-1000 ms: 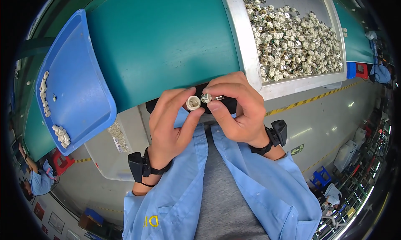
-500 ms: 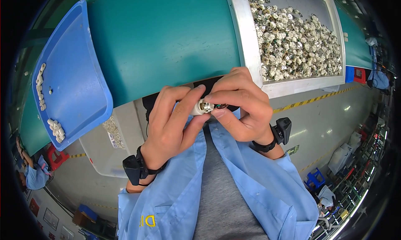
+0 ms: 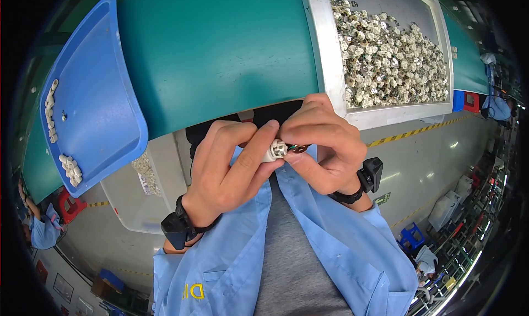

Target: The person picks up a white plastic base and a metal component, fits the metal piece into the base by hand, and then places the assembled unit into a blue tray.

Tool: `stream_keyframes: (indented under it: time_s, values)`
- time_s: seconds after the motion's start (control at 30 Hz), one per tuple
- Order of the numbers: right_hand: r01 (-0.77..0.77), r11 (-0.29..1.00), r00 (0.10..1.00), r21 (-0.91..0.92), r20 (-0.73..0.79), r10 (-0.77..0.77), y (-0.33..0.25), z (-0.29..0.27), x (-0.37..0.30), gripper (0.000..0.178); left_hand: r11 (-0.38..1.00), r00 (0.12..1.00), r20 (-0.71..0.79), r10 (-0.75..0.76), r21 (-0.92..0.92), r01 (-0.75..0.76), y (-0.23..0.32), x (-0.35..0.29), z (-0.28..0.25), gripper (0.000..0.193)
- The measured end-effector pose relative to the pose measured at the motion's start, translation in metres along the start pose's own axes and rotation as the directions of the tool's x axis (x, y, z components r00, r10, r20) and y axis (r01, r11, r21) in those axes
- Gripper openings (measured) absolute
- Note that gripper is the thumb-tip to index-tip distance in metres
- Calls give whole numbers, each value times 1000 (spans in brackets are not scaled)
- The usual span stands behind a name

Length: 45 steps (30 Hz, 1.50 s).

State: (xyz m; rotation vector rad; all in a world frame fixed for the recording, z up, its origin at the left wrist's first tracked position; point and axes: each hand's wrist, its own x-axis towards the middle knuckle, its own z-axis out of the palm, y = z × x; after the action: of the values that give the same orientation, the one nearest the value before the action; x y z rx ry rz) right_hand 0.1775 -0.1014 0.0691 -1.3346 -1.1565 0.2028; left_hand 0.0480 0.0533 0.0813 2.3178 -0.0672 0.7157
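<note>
Above my lap, my left hand (image 3: 220,167) pinches a small white cylindrical housing (image 3: 269,156) between thumb and fingers. A silvery metal insert (image 3: 280,148) shows in the housing's right end, which faces my right hand (image 3: 328,145). Thumb and forefinger of that hand close around a small dark brown round part (image 3: 299,149). A bit of green wire shows between this part and the metal insert. My right fingertips partly cover where they join, so I cannot tell how far the insert sits inside.
A blue tray (image 3: 99,112) at the left holds several white cylindrical pieces (image 3: 70,170). Beyond my hands lies a green tabletop (image 3: 215,46). A pale-framed bin (image 3: 325,41) of small white-and-metal parts (image 3: 391,63) stands at the right. Below the table edge is a translucent tub (image 3: 124,197).
Both hands have shifted slightly right and down with the parts. The housing has tilted, its metal end pointing more upward. My right forefinger has drawn back from the metal insert.
</note>
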Motion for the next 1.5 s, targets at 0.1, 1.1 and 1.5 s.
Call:
stream_keyframes:
  time_s: [0.1,1.1,1.5]
  values:
    - [30,1000,1000,-3,-6,-30,2,1,-3,27,999,999,-10,30,35,-30,1,0,-1,47]
    - [-72,984,996,-164,-69,61,1,30,-31,40,918,932,26,-361,-163,361,13,-20,6,30]
    - [-263,950,965,-165,-58,257,37,57,-66,43,-197,368,589,-719,-682,704,1,-59,26,21]
